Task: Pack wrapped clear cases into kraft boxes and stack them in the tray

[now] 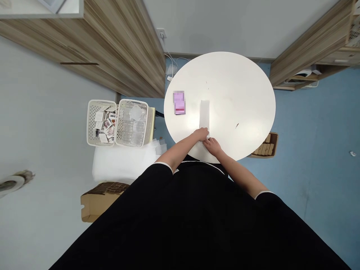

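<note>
A narrow white strip (204, 112), like thin packing foam, lies lengthwise on the round white table (247, 90). At its near end, close to the table's front edge, my left hand (201, 134) is closed with curled fingers on the strip. Just right of it and slightly nearer to me, my right hand (213, 146) has its fingers pressed together at the same end. My fingers cover whatever lies within that near end. To the left of the strip rests a pink-purple phone-shaped object (179, 102), its face pixelated.
Left of the table stand a white basket with small printed packets (105, 125) and another with clear plastic packages (132, 125). Below them lie white foam sheets (123, 163) and an open cardboard box (97, 206). A carton of small brown boxes (264, 148) sits under the table's right side.
</note>
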Demonstrator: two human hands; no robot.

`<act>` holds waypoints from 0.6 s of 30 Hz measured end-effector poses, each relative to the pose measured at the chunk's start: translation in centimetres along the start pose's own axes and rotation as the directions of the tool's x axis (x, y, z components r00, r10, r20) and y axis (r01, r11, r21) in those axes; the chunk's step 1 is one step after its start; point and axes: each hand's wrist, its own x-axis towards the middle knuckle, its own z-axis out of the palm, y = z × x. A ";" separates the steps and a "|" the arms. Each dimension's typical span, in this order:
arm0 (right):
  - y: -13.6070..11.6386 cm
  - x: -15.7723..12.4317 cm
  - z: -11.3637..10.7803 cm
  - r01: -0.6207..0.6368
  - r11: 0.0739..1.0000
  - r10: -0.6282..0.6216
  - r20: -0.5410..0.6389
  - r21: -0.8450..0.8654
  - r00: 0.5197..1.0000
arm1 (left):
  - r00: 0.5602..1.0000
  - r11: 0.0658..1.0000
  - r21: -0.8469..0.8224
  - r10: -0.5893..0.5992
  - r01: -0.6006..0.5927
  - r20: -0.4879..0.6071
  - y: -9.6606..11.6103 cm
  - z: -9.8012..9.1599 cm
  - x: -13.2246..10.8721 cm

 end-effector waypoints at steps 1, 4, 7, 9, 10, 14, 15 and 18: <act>0.2 0.2 -0.2 0.022 1.000 -0.023 0.017 0.012 1.000 | 1.000 0.999 -0.038 -0.015 0.015 0.002 0.0 0.0 0.2; 0.8 0.6 -1.1 0.059 0.998 -0.060 0.046 0.031 0.997 | 0.998 0.972 -0.229 -0.060 0.055 -0.016 -0.4 -0.1 0.7; 1.3 1.1 -2.4 0.053 0.998 -0.055 0.079 0.022 0.995 | 0.994 0.925 -0.367 -0.109 0.092 -0.024 -0.8 -0.3 1.3; 1.9 1.7 -3.6 0.048 0.998 -0.051 0.122 0.029 0.991 | 0.991 0.903 -0.414 -0.132 0.116 -0.009 -1.0 -0.6 1.8; 2.2 2.0 -4.3 0.046 0.998 -0.051 0.152 0.041 0.987 | 0.991 0.896 -0.427 -0.135 0.124 0.004 -1.2 -0.8 2.1; 3.8 4.0 -7.0 0.026 0.992 -0.062 0.297 0.124 0.953 | 0.997 0.919 -0.389 -0.070 0.071 0.016 -1.9 -1.8 2.8; 4.2 4.6 -7.6 0.012 0.988 -0.061 0.325 0.151 0.944 | 0.998 0.924 -0.380 -0.056 0.046 -0.015 -2.2 -2.1 2.8; 5.5 6.1 -9.0 -0.057 0.969 -0.041 0.381 0.241 0.923 | 0.986 0.913 -0.407 -0.049 -0.020 -0.157 -2.9 -2.7 2.5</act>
